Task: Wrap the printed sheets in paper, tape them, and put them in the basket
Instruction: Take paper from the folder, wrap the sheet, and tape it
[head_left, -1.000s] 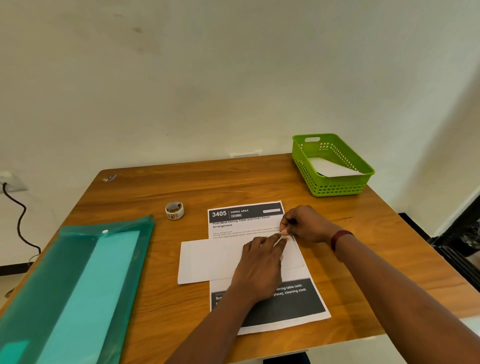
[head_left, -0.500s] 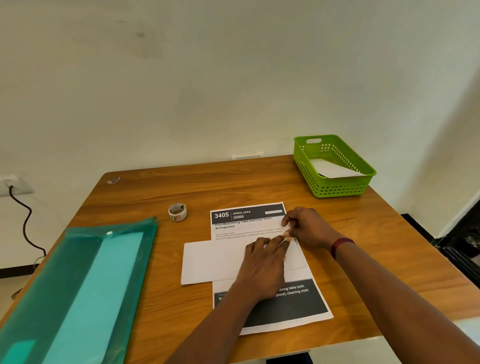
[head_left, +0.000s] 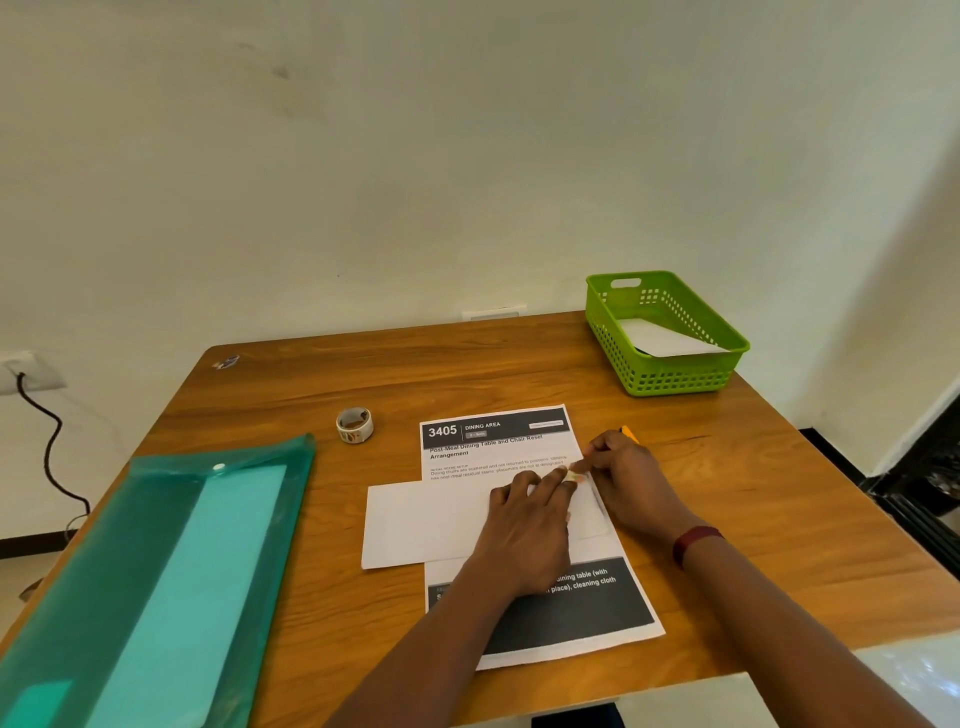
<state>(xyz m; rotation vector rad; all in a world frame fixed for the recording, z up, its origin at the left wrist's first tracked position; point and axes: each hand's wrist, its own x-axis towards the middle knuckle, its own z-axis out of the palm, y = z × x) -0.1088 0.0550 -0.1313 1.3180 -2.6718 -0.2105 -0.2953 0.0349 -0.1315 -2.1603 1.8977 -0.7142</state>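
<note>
A printed sheet (head_left: 498, 441) headed "3405 DINING AREA" lies on the wooden table (head_left: 467, 374). A white wrapping paper (head_left: 421, 519) is folded across its middle. My left hand (head_left: 524, 530) lies flat on the fold, fingers spread, pressing it down. My right hand (head_left: 623, 483) pinches a small piece of tape (head_left: 575, 475) at the fold's upper right corner, touching my left fingertips. A tape roll (head_left: 355, 424) stands left of the sheet. The green basket (head_left: 675, 379) at the far right holds a white wrapped packet (head_left: 660, 338).
A teal plastic folder (head_left: 156, 571) covers the table's left side. A small yellow object (head_left: 628, 432) peeks out behind my right hand. A small item (head_left: 226, 362) lies at the far left corner. A black cable (head_left: 49, 441) hangs from a wall socket on the left.
Both hands stay on the fold. My right fingers have shifted slightly, and a piece of tape now shows at the corner between the two hands.
</note>
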